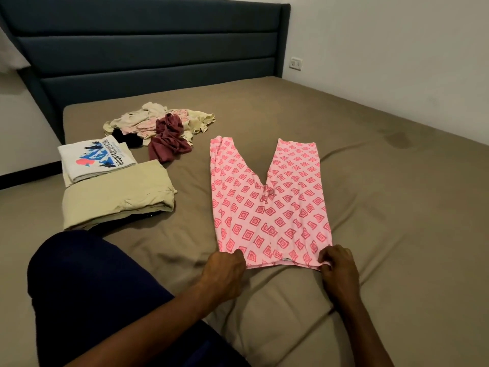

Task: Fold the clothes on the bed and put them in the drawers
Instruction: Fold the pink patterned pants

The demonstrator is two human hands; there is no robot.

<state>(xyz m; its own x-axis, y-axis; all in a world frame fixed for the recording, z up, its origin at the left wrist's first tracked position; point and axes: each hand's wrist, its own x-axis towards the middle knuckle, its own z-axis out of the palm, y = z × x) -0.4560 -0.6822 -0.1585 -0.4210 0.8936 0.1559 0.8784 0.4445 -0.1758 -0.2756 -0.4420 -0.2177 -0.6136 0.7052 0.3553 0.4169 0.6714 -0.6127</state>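
**Pink trousers laid flat on the bed, both hands at the waistband**

Head view: a pair of pink patterned trousers (267,207) lies spread flat on the bed (383,194), which is covered in a brown sheet, the two legs splayed in a V toward the dark blue headboard (148,46). The waistband sits nearest the person. The left hand (225,268) has its fingers curled round the left corner of the waistband; the right hand (337,266) pinches the right corner. A knee in dark blue cloth (87,287) rests on the bed to the left.

Farther left lie a folded beige garment (116,197) and, just behind and touching it, a folded white printed T-shirt (98,160). Beyond these, near the headboard, sits an unfolded pile of clothes (156,125), with a crumpled maroon garment (168,139) at its front edge. A wall socket (296,63) shows on the right wall.
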